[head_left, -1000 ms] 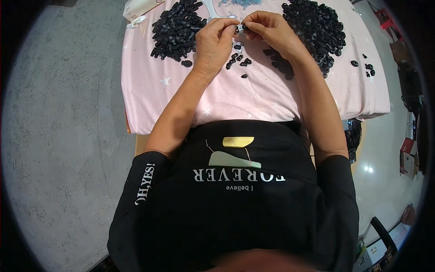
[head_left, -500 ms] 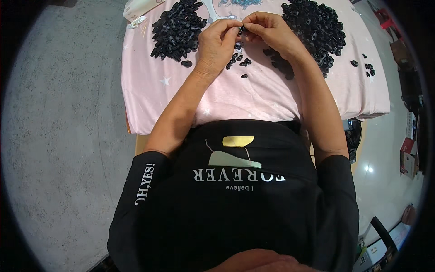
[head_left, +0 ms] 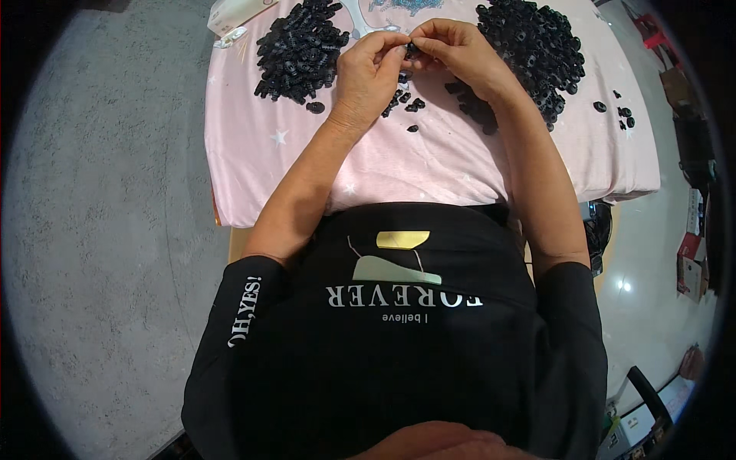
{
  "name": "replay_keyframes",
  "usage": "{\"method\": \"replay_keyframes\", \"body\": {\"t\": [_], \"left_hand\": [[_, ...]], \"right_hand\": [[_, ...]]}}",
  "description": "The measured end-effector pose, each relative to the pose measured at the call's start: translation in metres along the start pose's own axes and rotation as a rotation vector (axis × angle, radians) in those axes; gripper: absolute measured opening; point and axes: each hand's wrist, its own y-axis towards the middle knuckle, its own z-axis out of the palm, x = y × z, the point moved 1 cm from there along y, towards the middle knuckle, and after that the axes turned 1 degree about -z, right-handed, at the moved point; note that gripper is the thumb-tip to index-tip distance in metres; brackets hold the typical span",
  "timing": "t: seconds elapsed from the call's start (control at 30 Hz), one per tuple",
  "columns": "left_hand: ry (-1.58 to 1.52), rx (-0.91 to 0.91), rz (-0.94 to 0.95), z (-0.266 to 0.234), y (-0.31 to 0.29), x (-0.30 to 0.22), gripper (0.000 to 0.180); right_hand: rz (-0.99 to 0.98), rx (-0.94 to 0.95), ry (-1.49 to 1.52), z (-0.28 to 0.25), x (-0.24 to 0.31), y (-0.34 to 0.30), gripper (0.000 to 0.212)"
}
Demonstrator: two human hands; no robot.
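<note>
Between the fingertips of both hands, over the far middle of the table, is a small black part (head_left: pixel 411 50); the fingers cover most of it. My left hand (head_left: pixel 369 73) pinches it from the left, and my right hand (head_left: pixel 458 52) pinches it from the right. Just below the hands lie several loose small black pieces (head_left: pixel 415 105) on the pink cloth. A heap of black ridged parts (head_left: pixel 300 52) rises left of my left hand. To the right of my right hand spreads a larger heap of black ring-like parts (head_left: pixel 537 54), partly behind my wrist.
A pink cloth with white stars (head_left: pixel 429 172) covers the table. At its far left corner stands a white box (head_left: pixel 239 15). Bluish clear bits (head_left: pixel 406 4) lie at the far edge. A few black pieces (head_left: pixel 625 116) sit near the right edge.
The fingertips have shifted very slightly around the small black part. Both hands otherwise stay in the same place, and the heaps look the same.
</note>
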Motion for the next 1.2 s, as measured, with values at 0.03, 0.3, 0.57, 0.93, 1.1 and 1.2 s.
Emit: {"method": "replay_keyframes", "body": {"t": [0.03, 0.3, 0.57, 0.93, 1.1, 1.2], "left_hand": [[-0.021, 0.002, -0.010, 0.0004, -0.0005, -0.0009, 0.014], [-0.017, -0.004, -0.007, 0.0002, -0.0004, 0.0006, 0.013], [0.047, -0.027, 0.035, -0.0008, -0.0004, 0.0018, 0.012], [0.110, -0.057, 0.060, -0.0035, 0.0001, 0.0020, 0.017], [0.080, -0.018, 0.019, -0.0020, -0.0019, -0.0041, 0.018], [0.142, -0.025, 0.070, -0.0028, -0.0013, -0.0028, 0.017]], "right_hand": [[0.008, -0.008, -0.003, 0.0004, 0.0011, -0.0004, 0.017], [-0.012, 0.006, -0.023, 0.0000, 0.0017, -0.0009, 0.017], [-0.006, 0.018, -0.031, -0.0003, 0.0019, -0.0017, 0.017], [0.037, 0.008, 0.017, 0.0001, 0.0036, -0.0021, 0.019], [0.035, 0.026, 0.062, -0.0034, 0.0035, -0.0021, 0.020], [0.056, 0.035, 0.124, -0.0033, 0.0033, -0.0018, 0.020]]}}
